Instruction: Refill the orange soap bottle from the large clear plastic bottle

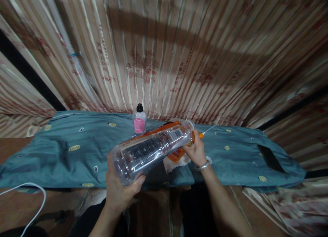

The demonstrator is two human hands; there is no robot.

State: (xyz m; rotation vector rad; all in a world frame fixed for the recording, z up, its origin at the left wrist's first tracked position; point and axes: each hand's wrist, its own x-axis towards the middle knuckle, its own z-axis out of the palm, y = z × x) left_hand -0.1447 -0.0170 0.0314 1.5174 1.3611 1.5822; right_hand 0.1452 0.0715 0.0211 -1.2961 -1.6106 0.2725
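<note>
A large clear plastic bottle (151,151) with a printed label is held tilted across the middle, its base at the lower left and its neck at the upper right. My left hand (120,189) is wrapped round the base. My right hand (196,148) grips near the neck, beside an orange piece with a thin pale tube (210,129) sticking out to the right. Behind and under the bottle lies an orange item (176,155) on a whitish scalloped cloth (179,163), partly hidden. A small clear bottle (139,124) with a pink label and black cap stands behind.
A teal patterned cloth (64,137) covers the low surface. On its right side lies a dark phone (270,158). Pleated curtains (159,52) hang close behind. A white cable (42,192) curves at the lower left.
</note>
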